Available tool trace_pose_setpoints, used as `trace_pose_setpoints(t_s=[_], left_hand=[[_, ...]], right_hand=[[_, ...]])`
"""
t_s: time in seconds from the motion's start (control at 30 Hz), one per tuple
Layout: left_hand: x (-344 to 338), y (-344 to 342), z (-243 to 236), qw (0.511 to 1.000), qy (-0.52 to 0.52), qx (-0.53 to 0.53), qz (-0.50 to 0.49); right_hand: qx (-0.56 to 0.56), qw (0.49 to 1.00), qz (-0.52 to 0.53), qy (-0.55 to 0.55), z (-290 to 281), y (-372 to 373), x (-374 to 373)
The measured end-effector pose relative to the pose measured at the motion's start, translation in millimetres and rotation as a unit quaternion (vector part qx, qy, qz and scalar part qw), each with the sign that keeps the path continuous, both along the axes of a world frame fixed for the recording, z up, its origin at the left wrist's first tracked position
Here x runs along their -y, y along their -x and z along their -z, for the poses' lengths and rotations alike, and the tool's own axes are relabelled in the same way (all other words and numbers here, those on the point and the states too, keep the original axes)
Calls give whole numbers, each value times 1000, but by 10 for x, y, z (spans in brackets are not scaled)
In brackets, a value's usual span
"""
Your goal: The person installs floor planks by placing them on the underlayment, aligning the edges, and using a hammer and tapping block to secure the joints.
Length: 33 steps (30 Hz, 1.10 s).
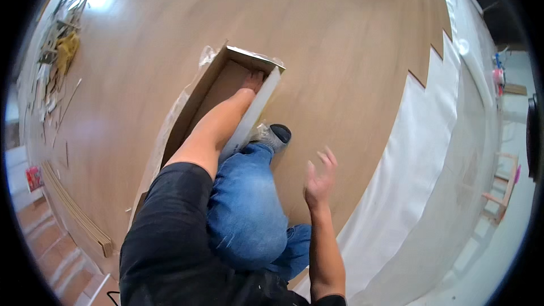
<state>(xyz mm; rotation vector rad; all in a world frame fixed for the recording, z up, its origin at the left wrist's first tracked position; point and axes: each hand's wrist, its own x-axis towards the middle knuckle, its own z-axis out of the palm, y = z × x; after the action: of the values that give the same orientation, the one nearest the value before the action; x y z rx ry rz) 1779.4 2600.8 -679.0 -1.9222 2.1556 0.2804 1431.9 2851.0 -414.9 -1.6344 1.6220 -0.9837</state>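
Observation:
A long, open cardboard box (195, 88) with torn clear plastic along its edges lies on the floor, slanting away from me. My left arm reaches down into it, and my left hand (253, 81) is at its far end, close to the right inner wall. The fingers there are small and partly hidden, so their grip is unclear. A flat brown surface (229, 82) shows inside the box beside that hand. My right hand (320, 178) is raised over the floor to the right of my knee, fingers apart, slightly blurred, holding nothing.
Wood-look plank flooring (328, 39) spreads around me, ending in a stepped edge at right. White underlay sheet (416, 136) lies beyond that edge. A stack of planks (76, 209) lies at left, below a heap of offcuts and scraps (56, 68). My bent knee (249, 207) is beside the box.

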Motion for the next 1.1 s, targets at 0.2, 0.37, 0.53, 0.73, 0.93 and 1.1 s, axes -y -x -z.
trace_pose_setpoints(t_s=[0.2,0.37,0.53,0.73,0.93,1.1], left_hand=[[174,1881,-68,988,-10,-82,127],[64,1339,42,989,36,-34,140],[157,1819,-824,988,-45,-57,138],[73,1554,-927,993,-3,-118,-2],[279,1654,-1831,929,171,-327,-29],[65,1615,-2416,942,200,-266,36]], right_hand=[[-182,930,-248,203,439,-318,1514],[-266,928,-173,196,475,-741,1458],[-212,964,-143,67,430,-223,1223],[-119,988,-98,2,609,-352,1031],[24,992,-97,-81,1427,-142,1339],[-132,983,-127,17,642,-267,1348]])
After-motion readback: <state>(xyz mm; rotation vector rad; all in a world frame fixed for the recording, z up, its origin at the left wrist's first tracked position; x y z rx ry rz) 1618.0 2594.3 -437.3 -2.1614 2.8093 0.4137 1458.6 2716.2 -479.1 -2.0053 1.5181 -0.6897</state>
